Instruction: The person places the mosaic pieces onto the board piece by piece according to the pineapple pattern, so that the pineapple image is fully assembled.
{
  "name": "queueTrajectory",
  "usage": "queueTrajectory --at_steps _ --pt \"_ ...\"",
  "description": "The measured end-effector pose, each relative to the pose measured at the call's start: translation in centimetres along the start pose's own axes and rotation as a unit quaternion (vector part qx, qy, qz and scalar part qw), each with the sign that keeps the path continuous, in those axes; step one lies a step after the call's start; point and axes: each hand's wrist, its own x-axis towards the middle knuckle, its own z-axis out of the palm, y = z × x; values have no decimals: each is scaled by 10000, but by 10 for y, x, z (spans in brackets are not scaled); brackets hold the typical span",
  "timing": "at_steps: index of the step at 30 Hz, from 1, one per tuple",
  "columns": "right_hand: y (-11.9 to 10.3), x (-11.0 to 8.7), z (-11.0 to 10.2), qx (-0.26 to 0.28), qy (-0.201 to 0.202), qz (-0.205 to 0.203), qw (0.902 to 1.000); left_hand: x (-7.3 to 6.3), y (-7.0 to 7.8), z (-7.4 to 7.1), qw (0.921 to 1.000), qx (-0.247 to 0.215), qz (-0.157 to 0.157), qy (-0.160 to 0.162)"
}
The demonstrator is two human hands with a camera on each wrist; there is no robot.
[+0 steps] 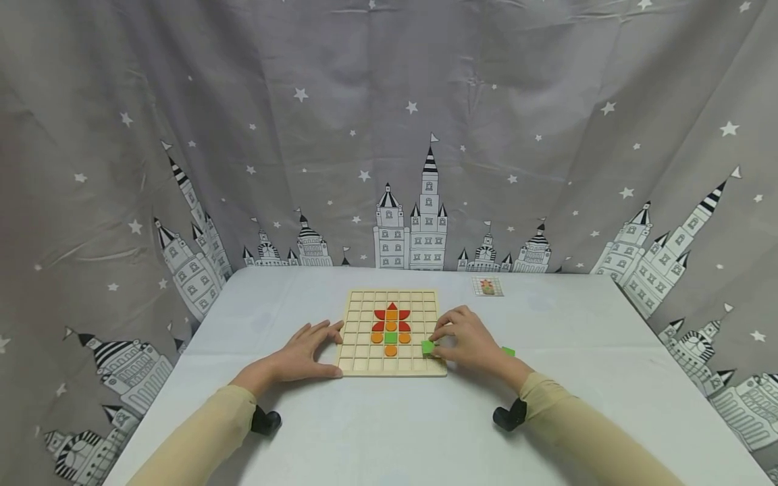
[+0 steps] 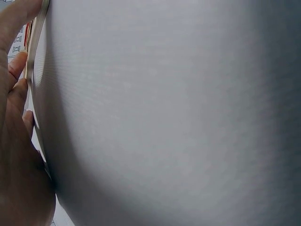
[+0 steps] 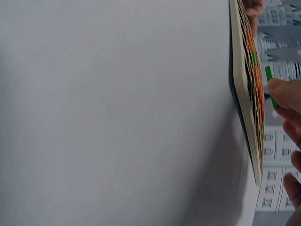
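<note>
A pale wooden grid board (image 1: 358,365) lies on the table, with red, orange and green pieces set in its middle cells. Among them are a red triangle (image 1: 392,306), an orange square (image 1: 392,315) and a green square (image 1: 391,337). My left hand (image 1: 298,354) rests along the board's left edge, thumb at the near corner and fingers spread farther up. Over the right part of the board, my right hand (image 1: 467,339) pinches a green square tile (image 1: 427,347) between thumb and finger. In the right wrist view this tile (image 3: 268,74) appears edge-on, raised above the board.
Another green piece (image 1: 508,351) lies on the white table (image 1: 389,432), partly hidden behind the right forearm. A small picture card (image 1: 487,287) with a gridded design lies beyond the board to the right. A grey curtain (image 1: 340,101) printed with castles hangs behind the table.
</note>
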Motion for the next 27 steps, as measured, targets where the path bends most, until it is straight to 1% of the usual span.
queueTrajectory --at_steps 5,9,13,17,27 --pt "-11 11 16 -26 -159 -31 9999 0 1 -1 10000 26 -30 -33" --pt "-15 15 25 -46 -120 -134 9998 0 1 -2 10000 25 -46 -40" --pt "-19 19 28 -8 45 -269 9996 0 1 -1 10000 -26 -73 -49" --pt "-21 20 31 -53 83 -269 9996 0 1 0 10000 -71 -37 -25" --pt "-23 23 34 2 -185 -90 9998 1 1 -1 10000 -71 23 0"
